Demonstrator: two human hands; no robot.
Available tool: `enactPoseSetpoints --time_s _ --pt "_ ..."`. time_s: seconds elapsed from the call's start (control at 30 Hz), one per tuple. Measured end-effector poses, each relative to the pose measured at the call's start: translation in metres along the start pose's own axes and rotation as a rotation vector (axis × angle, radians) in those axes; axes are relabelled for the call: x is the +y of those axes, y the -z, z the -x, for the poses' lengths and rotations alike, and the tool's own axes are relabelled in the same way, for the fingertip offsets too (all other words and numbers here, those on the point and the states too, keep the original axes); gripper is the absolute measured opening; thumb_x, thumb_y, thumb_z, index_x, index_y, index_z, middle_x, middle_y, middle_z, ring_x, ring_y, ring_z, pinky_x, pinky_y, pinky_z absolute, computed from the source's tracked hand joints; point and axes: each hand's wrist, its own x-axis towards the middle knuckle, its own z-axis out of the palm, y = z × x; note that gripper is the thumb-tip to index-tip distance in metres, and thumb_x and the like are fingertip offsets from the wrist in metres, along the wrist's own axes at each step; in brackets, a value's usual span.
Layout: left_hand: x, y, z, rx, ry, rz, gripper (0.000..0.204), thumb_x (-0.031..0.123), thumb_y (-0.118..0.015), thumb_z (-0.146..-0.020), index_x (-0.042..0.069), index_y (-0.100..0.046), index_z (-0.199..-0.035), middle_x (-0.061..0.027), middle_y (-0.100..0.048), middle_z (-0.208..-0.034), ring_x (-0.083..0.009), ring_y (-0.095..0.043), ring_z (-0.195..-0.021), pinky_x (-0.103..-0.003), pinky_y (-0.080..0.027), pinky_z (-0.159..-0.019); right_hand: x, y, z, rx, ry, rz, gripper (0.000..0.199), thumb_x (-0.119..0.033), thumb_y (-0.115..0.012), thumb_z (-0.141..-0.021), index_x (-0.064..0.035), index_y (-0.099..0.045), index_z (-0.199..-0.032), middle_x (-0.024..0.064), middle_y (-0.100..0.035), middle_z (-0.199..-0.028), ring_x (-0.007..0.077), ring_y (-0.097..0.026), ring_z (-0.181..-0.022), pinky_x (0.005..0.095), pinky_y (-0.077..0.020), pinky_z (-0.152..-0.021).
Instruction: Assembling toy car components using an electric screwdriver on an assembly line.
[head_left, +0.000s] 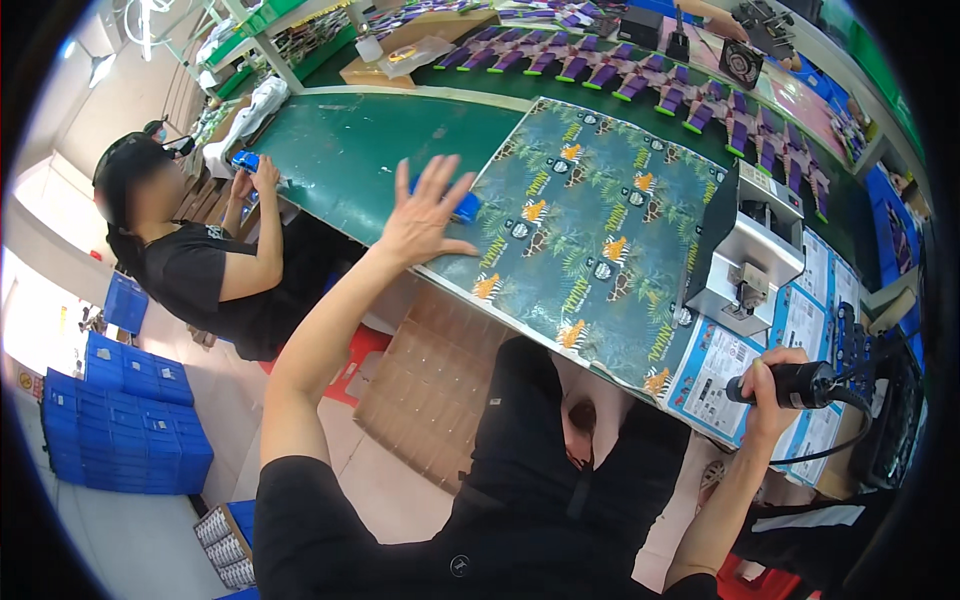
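My left hand (424, 214) is spread open over the work table, palm down, with nothing in its grip. Partly hidden behind its fingers lies a blue object (466, 207), too covered to name. The hand is by the left edge of a green animal-patterned sheet (600, 230). At the right, my right hand (766, 398) is wrapped round a black electric screwdriver (803, 385) with a cable, held sideways over printed blue-and-white sheets (712, 375). Just beyond it stands a silver-and-black screw feeder-like machine (745, 262).
Along the far side runs a row of purple-and-green parts (625, 78). To the left, a co-worker (200, 240) holds a blue toy car (246, 160). Blue crates (125, 430) are stacked on the floor, and flattened cardboard (432, 375) lies below the table edge.
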Motion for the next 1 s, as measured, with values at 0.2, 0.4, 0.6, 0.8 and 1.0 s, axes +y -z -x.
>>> enactPoseSetpoints --time_s 0.2,0.4,0.6,0.8,1.0 --pt "0.052 0.005 0.052 0.096 0.101 0.277 0.095 0.047 -0.083 -0.067 0.01 -0.04 -0.144 -0.0176 -0.034 -0.151 -0.0348 -0.033 -0.141 -0.061 -0.018 -0.115 0.004 -0.002 -0.004 -0.016 -0.006 0.001 0.019 0.002 -0.067 -0.083 -0.003 -0.052 -0.093 0.0042 -0.051 -0.071 0.0107 -0.05 -0.051 0.0239 -0.0437 -0.053" --pt "0.208 0.044 -0.026 0.305 -0.232 0.734 0.067 0.026 -0.081 -0.073 0.006 -0.054 -0.131 -0.0199 -0.045 -0.143 -0.0373 -0.044 -0.133 -0.055 -0.034 -0.109 -0.015 0.036 0.008 0.005 0.128 -0.081 0.019 0.001 -0.068 -0.08 -0.0022 -0.052 -0.089 0.0072 -0.055 -0.07 0.0132 -0.053 -0.053 0.0245 -0.0453 -0.053" --pt "0.363 0.076 -0.106 0.257 -0.516 1.163 0.045 0.007 -0.074 -0.076 0.001 -0.059 -0.117 -0.018 -0.061 -0.12 -0.0376 -0.061 -0.103 -0.042 -0.051 -0.086 -0.038 0.078 0.011 0.202 0.152 0.044 0.019 0.009 -0.059 -0.073 -0.0015 -0.05 -0.086 0.0083 -0.053 -0.062 0.0171 -0.052 -0.05 0.0288 -0.0444 -0.05" --pt "0.535 0.026 -0.24 -0.007 -0.141 1.523 0.05 0.024 -0.071 -0.083 -0.005 -0.056 -0.121 -0.0246 -0.057 -0.123 -0.0399 -0.056 -0.115 -0.043 -0.046 -0.097 -0.029 0.138 0.035 0.341 0.02 0.073 0.025 0.002 -0.079 -0.075 -0.0014 -0.059 -0.09 0.0036 -0.06 -0.076 0.0079 -0.054 -0.061 0.0228 -0.0434 -0.056" --pt "0.589 0.001 -0.342 -0.507 -0.005 1.029 0.071 0.056 -0.076 -0.072 -0.008 -0.067 -0.103 -0.0226 -0.07 -0.106 -0.0344 -0.068 -0.1 -0.042 -0.053 -0.084 -0.036 0.153 0.028 0.297 -0.002 0.044 0.029 0.0 -0.084 -0.071 -0.0005 -0.063 -0.092 -0.002 -0.056 -0.066 0.0053 -0.052 -0.058 0.0217 -0.0416 -0.056"
